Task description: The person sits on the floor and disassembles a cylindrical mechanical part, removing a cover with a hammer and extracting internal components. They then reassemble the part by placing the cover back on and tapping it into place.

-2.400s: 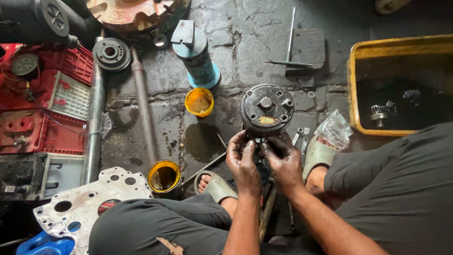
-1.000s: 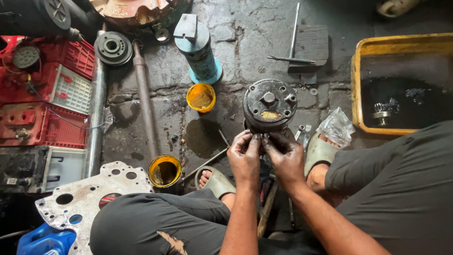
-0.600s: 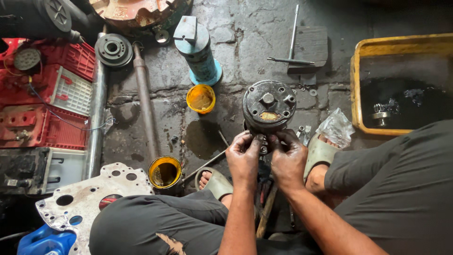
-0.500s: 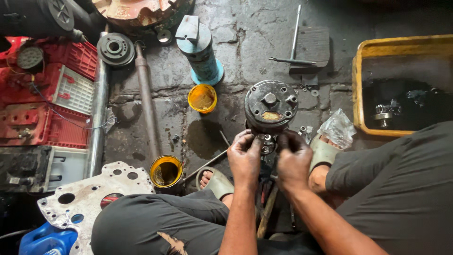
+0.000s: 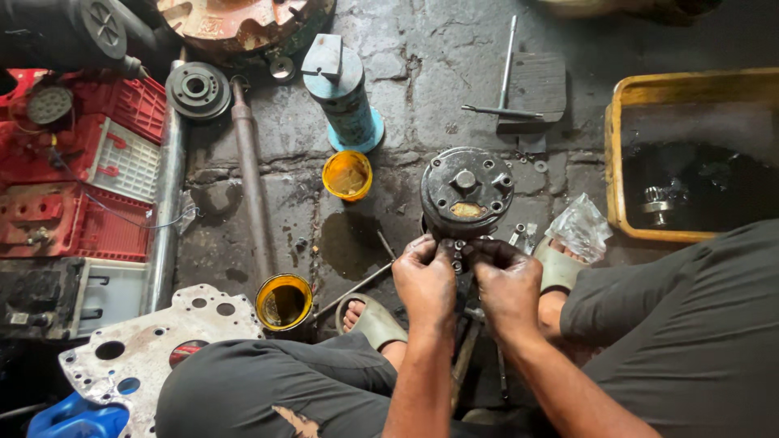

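Observation:
A dark, greasy round compressor-like unit (image 5: 466, 191) stands on the stone floor between my feet. My left hand (image 5: 425, 282) and my right hand (image 5: 506, 282) meet just below its front face. Their fingertips pinch small metal parts (image 5: 458, 253) at the unit's lower edge. Both hands are black with oil. What lies under the palms is hidden.
A yellow tub (image 5: 691, 154) of dark oil sits right. A yellow cup (image 5: 346, 175), a yellow tin (image 5: 284, 302), a blue cylinder (image 5: 345, 97), long shafts (image 5: 251, 178), a white gasket plate (image 5: 138, 345) and red crates (image 5: 77, 162) lie left. A clear plastic bag (image 5: 580, 227) rests near my right foot.
My hands have stayed at the unit's lower edge, with fingers shifting slightly on the small parts. The view has drifted a little.

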